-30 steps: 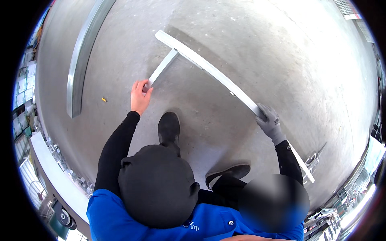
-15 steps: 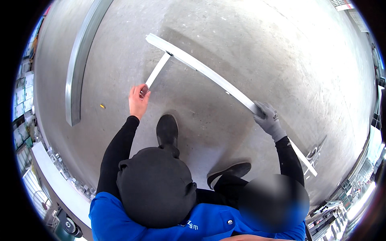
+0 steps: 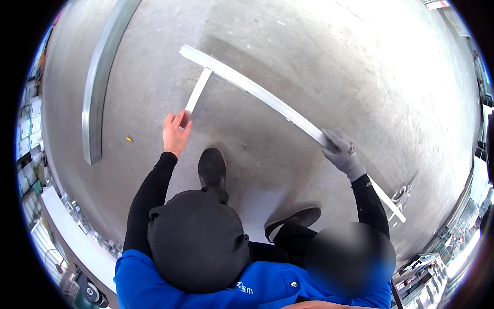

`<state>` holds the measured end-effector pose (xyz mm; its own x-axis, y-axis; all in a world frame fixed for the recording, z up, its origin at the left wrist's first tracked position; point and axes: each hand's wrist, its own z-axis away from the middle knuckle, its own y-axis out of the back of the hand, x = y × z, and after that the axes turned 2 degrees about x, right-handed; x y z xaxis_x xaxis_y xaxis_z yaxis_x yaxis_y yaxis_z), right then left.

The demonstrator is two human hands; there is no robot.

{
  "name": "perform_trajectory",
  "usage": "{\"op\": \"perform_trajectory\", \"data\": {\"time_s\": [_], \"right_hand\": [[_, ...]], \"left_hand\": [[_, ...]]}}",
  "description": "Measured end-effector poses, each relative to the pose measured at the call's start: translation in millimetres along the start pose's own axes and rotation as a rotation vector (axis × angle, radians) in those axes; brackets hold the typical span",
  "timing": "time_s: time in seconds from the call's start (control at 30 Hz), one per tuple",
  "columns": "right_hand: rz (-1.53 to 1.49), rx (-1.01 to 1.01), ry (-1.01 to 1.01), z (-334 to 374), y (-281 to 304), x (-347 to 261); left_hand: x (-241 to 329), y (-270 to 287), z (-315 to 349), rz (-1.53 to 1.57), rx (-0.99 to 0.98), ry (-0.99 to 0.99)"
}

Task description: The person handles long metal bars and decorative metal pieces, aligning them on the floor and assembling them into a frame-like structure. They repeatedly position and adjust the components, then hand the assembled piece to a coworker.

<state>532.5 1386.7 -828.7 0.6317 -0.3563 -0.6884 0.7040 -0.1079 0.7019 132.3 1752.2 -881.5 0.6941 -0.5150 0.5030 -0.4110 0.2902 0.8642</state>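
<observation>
My left hand (image 3: 177, 134), bare, is closed on the near end of a short flat white strip (image 3: 198, 91). The strip's far end meets the side of a long white metal profile (image 3: 257, 91) near that profile's left end; whether the two are fastened cannot be made out. In a grey work glove, my right hand (image 3: 343, 153) grips the long profile past its middle. From there the profile slants down to the right, passing behind my right forearm. A small light tab (image 3: 288, 120) shows along its lower edge.
A thick, long grey metal beam (image 3: 95, 103) lies on the concrete floor at the left. Near it is a small yellow piece (image 3: 129, 139). Scissor-like metal loops (image 3: 401, 193) lie by the profile's right end. My dark shoes (image 3: 212, 167) stand below the profile.
The profile's left end has shifted slightly left, and my left hand with the strip has moved slightly left and nearer. A dark spot at their joint no longer shows. My right hand barely moves.
</observation>
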Motion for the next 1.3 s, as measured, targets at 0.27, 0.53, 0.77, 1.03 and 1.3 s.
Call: {"op": "perform_trajectory", "data": {"time_s": [0.27,0.53,0.77,1.03,1.3], "right_hand": [[-0.008,-0.028,0.000,0,-1,5],[-0.051,-0.036,0.017,0,-7,10],[-0.071,-0.014,0.009,0,-11,12],[-0.053,0.022,0.038,4,-13,10],[0.008,0.073,0.130,5,-20,11]], "left_hand": [[10,20,-9,-0.109,-0.071,-0.059],[25,32,-11,-0.179,-0.120,-0.083],[40,41,-12,-0.195,-0.226,-0.032],[26,33,-33,-0.152,-0.218,-0.038],[24,21,-37,-0.093,-0.225,0.008]]}}
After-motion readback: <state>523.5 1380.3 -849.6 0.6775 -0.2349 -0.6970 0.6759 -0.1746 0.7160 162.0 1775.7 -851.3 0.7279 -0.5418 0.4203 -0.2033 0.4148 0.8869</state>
